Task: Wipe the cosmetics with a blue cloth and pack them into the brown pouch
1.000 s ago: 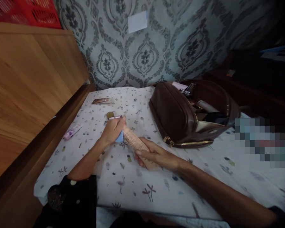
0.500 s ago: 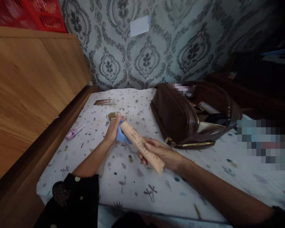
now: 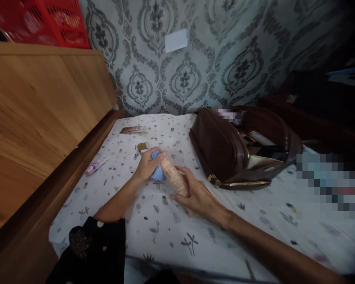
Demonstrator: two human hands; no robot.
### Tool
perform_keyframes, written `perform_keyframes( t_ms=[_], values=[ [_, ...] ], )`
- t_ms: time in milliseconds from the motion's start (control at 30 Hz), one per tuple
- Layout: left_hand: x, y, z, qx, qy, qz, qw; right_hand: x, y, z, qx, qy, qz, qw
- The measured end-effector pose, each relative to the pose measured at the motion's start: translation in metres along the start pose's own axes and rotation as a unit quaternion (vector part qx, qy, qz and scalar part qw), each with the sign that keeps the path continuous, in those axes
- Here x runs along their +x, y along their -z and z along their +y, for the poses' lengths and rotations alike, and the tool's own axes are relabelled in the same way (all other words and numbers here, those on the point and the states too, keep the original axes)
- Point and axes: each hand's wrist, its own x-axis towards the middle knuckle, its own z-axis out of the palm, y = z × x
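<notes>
My left hand [image 3: 148, 165] is closed on a small blue cloth [image 3: 157, 170], pressing it against the upper end of a peach cosmetic tube [image 3: 174, 176] with fine print. Around the tube's lower part my right hand [image 3: 197, 193] is wrapped, thumb and fingers on either side. The tube is tilted, its upper end toward the left; its lower end is mostly hidden by the right hand. Just beyond my left hand lies an olive, rounded brush-like thing [image 3: 142, 147], partly covered by that hand.
An open brown leather bag [image 3: 214, 142] with several items inside stands at the right on the white patterned cloth [image 3: 154, 252]. A brown tube [image 3: 131, 129] and a pink tube [image 3: 95, 166] lie at the left. A wooden cabinet [image 3: 47, 102] borders the left side, carrying a red basket [image 3: 72, 23].
My right hand has turned over the tube, which is now steeper and shows less of its length. The left hand has brought the blue cloth up onto the tube's upper end.
</notes>
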Motion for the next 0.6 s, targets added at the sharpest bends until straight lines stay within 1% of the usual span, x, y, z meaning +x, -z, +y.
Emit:
perform_keyframes(
  t_ms=[33, 67, 100, 133, 167, 200, 233, 267, 300, 333, 367, 400, 500, 533, 567, 600],
  values=[
    [0.0, -0.001, 0.0, -0.007, -0.001, -0.006, 1.0, 0.0, -0.001, 0.0, 0.029, -0.017, 0.001, 0.999],
    [-0.001, -0.003, 0.0, -0.021, 0.003, -0.012, 1.0, -0.001, -0.001, 0.0, 0.09, -0.034, -0.014, 0.995],
    [-0.001, -0.004, -0.001, -0.044, 0.012, -0.018, 0.999, -0.001, -0.001, 0.0, 0.172, -0.053, -0.045, 0.983],
    [-0.001, -0.005, -0.001, -0.07, 0.023, -0.023, 0.997, -0.002, 0.0, 0.0, 0.264, -0.07, -0.089, 0.958],
    [-0.001, -0.005, -0.002, -0.096, 0.034, -0.028, 0.994, -0.002, 0.001, 0.0, 0.351, -0.085, -0.139, 0.922],
    [-0.001, -0.006, -0.002, -0.118, 0.042, -0.033, 0.992, -0.002, 0.003, 0.0, 0.42, -0.098, -0.184, 0.884],
    [-0.001, -0.007, -0.003, -0.133, 0.045, -0.037, 0.989, -0.002, 0.004, -0.001, 0.466, -0.107, -0.215, 0.851],
    [-0.001, -0.007, -0.003, -0.14, 0.044, -0.039, 0.988, -0.003, 0.005, -0.001, 0.492, -0.113, -0.234, 0.831],
    [-0.001, -0.008, -0.004, -0.143, 0.042, -0.043, 0.988, -0.003, 0.006, -0.001, 0.5, -0.118, -0.241, 0.823],
    [-0.001, -0.008, -0.004, -0.146, 0.043, -0.045, 0.987, -0.002, 0.006, -0.001, 0.494, -0.125, -0.239, 0.827],
    [-0.002, -0.009, -0.004, -0.149, 0.046, -0.045, 0.987, -0.002, 0.006, -0.002, 0.475, -0.13, -0.231, 0.839],
    [-0.002, -0.009, -0.005, -0.149, 0.047, -0.042, 0.987, -0.001, 0.006, -0.002, 0.446, -0.132, -0.217, 0.858],
    [-0.002, -0.009, -0.006, -0.124, 0.033, -0.026, 0.991, 0.001, 0.005, -0.004, 0.311, -0.116, -0.154, 0.931],
    [-0.002, -0.01, -0.007, -0.114, 0.03, -0.021, 0.993, 0.002, 0.005, -0.005, 0.271, -0.107, -0.132, 0.948],
    [-0.002, -0.011, -0.007, -0.111, 0.034, -0.019, 0.993, 0.003, 0.005, -0.005, 0.247, -0.1, -0.117, 0.957],
    [-0.003, -0.012, -0.008, -0.117, 0.042, -0.015, 0.992, 0.003, 0.006, -0.006, 0.241, -0.098, -0.11, 0.959]
  ],
)
